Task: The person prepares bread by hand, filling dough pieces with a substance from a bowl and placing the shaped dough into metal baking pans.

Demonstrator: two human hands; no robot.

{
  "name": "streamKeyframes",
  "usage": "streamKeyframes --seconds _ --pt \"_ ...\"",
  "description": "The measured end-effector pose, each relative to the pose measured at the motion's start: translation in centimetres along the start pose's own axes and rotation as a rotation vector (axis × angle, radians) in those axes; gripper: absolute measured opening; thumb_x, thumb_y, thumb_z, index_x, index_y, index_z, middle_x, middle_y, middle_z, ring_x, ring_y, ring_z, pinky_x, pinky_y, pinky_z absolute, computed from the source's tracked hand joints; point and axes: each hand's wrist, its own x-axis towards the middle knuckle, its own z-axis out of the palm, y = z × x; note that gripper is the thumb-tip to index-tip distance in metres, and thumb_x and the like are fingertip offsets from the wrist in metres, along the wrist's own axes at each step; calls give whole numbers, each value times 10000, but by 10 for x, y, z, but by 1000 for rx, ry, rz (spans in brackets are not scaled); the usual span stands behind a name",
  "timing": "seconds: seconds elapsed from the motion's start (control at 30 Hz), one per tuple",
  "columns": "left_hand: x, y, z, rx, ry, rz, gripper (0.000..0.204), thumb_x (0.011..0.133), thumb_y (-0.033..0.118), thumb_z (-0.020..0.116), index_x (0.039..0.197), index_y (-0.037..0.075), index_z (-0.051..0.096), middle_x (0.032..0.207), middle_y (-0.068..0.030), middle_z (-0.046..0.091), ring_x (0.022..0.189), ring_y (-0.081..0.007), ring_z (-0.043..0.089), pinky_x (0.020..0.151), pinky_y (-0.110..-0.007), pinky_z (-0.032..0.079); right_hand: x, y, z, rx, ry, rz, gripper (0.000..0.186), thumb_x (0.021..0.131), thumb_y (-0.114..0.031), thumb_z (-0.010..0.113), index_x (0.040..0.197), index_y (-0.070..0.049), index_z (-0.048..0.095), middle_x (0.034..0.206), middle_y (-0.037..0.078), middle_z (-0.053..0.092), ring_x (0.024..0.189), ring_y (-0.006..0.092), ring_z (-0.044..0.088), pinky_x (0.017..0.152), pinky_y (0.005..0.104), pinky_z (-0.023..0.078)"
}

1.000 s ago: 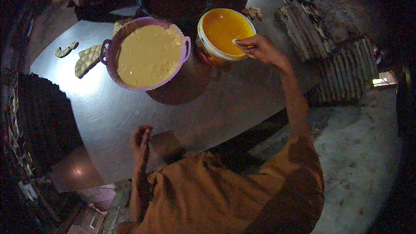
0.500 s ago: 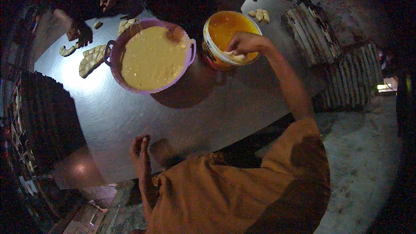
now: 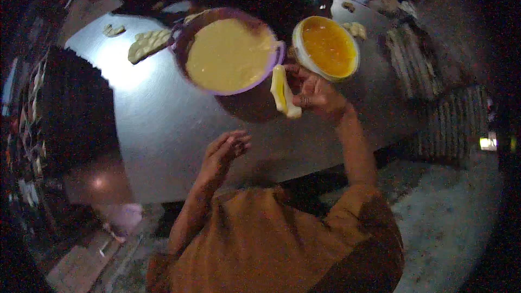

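Note:
In my right hand [image 3: 320, 95] is a pale, soft piece that looks like dough [image 3: 279, 91], long and folded, with a bright yellow streak along it. Thumb and fingers grip its right side, above the table between the tub and the bucket. The white bucket [image 3: 355, 69] just beyond holds an orange-yellow mass. To its left stands a purple two-handled tub [image 3: 182, 67] full of pale yellow batter-like mixture [image 3: 230, 57]. My left hand [image 3: 227, 145] hovers over the near table, fingers loosely bent and somewhat blurred, with nothing visible in it.
Pale dough pieces [image 3: 147, 45] lie left of the tub, a smaller one [image 3: 114, 30] farther left, and more [image 3: 355, 30] behind the bucket. Dark ridged stacks [image 3: 81, 103] flank the metal table [image 3: 163, 157] on the left and ridged metal pans [image 3: 450, 125] on the right.
My right hand has come out of the bucket toward me, bringing the pale piece. My left hand has risen and moved right. The view has shifted, and the other person's hands have drawn back.

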Motion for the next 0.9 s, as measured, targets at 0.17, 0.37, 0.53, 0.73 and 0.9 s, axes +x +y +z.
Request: streamKeyframes --seconds 0.17,0.37,0.53,0.73,0.9 --pt "-20 38 34 -222 -141 22 346 1003 299 502 1230 42 548 1201 -59 601 1101 -184 569 999 -368 436 14 43 109 305 110 -61 777 798 -33 740 1447 -91 317 1315 100 530 1174 215 547 964 345 485" --pt "-52 36 8 -354 5 13 299 997 332 515 1119 63 565 1118 -41 611 1065 -173 578 971 -350 451 19 84 144 433 137 -126 705 812 32 691 1421 -123 371 1299 104 550 1140 224 577 917 342 541" --pt "-69 56 -12 -425 23 9 325 992 351 519 1121 55 561 1126 -67 611 1037 -191 595 903 -322 494 19 124 155 285 221 -191 471 827 49 675 1264 -109 598 1345 101 535 1143 219 583 912 336 543" --pt "-94 87 -39 -159 163 129 286 901 194 671 1114 43 555 1107 -81 614 981 -174 611 843 -308 521 40 99 199 -1048 110 -673 361 825 39 674 1168 -71 666 1270 132 589 1056 221 638 839 312 571" --pt "-113 102 -63 316 247 274 236 855 54 689 1061 32 577 989 -49 642 910 -136 614 838 -286 511 48 92 232 -1199 74 -674 361 814 -14 700 1169 -37 642 1241 146 609 1024 263 662 787 337 580"
